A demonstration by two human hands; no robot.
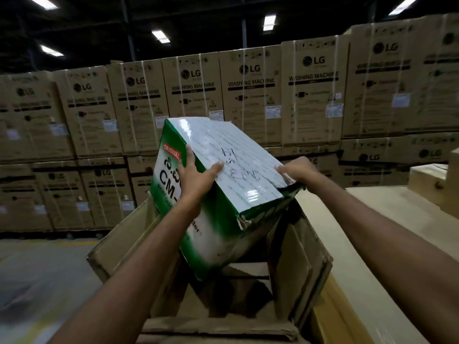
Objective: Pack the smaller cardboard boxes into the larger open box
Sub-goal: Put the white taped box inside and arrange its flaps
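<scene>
Washing-machine cartons [250, 100] are looming behind as the left hand [196, 180] and right hand [295, 170] are clutching the tilted green-and-white box [238, 155], its low corner dipping into the larger open box [119, 244], and levelling it is probably helping it clear the flaps.

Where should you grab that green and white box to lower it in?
Probably by its two opposite upper edges, from both sides, as the left hand and right hand do. The green and white box is wide, tilted corner-down over the larger open box.

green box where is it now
The green box is tilted mid-frame in the head view, held by the left hand and right hand over the larger open box.
</scene>
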